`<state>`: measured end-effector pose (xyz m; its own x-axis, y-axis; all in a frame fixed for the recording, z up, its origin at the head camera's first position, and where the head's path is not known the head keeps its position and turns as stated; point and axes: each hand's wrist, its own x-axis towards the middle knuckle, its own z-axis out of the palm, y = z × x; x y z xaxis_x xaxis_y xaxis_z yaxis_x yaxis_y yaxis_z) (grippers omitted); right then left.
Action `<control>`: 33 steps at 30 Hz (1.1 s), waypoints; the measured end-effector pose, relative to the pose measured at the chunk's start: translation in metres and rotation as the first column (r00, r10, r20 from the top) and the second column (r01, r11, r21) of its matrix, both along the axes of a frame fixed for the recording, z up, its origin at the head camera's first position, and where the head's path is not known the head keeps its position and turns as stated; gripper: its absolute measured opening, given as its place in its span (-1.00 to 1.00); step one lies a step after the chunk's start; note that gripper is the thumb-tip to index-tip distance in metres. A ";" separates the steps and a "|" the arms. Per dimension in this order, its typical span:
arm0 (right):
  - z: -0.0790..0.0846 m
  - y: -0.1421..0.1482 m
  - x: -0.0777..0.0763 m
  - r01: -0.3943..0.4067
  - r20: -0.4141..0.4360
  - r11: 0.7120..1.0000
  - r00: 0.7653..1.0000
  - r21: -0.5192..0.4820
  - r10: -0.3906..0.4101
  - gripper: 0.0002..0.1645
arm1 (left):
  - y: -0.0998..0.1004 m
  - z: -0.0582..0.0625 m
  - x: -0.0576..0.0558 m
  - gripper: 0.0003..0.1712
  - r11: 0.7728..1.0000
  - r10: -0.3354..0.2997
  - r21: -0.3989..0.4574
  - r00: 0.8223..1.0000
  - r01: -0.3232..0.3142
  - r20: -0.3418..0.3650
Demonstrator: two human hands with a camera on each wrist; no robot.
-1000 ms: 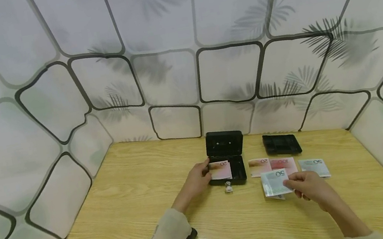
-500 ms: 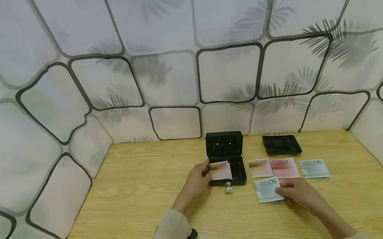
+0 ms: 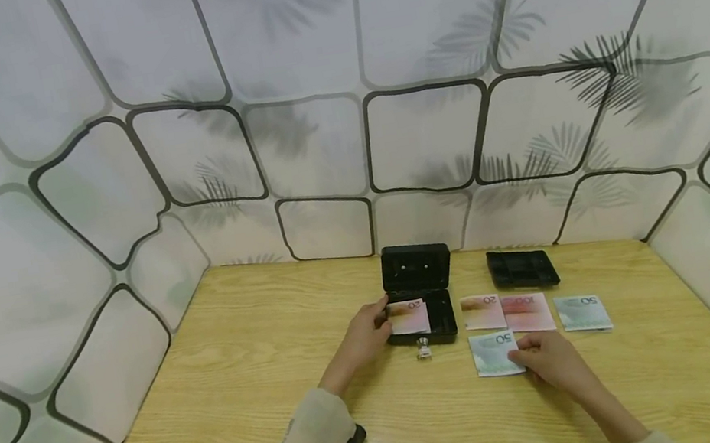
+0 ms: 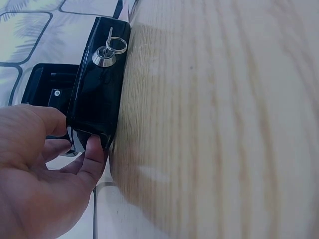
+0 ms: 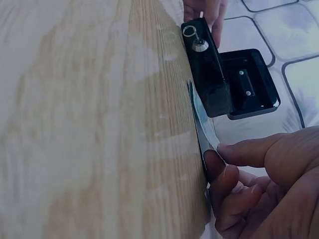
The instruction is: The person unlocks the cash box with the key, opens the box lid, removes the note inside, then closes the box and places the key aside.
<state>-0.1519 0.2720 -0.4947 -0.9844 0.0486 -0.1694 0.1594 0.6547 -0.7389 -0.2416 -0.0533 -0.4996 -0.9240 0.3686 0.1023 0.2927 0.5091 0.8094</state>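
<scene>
My left hand [image 3: 363, 338] grips the left side of a small black cash box [image 3: 441, 315], its lid raised. In the left wrist view, the thumb lies at the box's rim and the fingers bend against its end wall [image 4: 90, 94]. Pinkish 20 notes [image 3: 407, 318] lie inside the box's left part. A key with a ring [image 4: 117, 45] sits in the front lock. To the right of the box, my right hand [image 3: 559, 363] pinches the right edge of a green 50 banknote [image 3: 493, 354], low over the table; the right wrist view shows the note [image 5: 202, 114] edge-on between thumb and fingers.
A 20 note [image 3: 482, 312] and a red 100 note [image 3: 528, 312] lie just beyond the right hand. Another green 50 note [image 3: 582, 313] is farther right. A black compartment tray [image 3: 523, 269] stands behind them, near the patterned wall [image 3: 317, 158].
My right hand has moved left and down with the 50 note, from over the 100 note to the bare wood in front of the 20 note. The left hand stays on the cash box.
</scene>
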 end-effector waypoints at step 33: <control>0.020 -0.010 0.007 0.029 -0.080 0.972 0.997 0.234 -0.011 -0.65 | 0.001 -0.002 -0.001 -0.36 1.000 0.009 -0.007 0.999 -0.009 0.040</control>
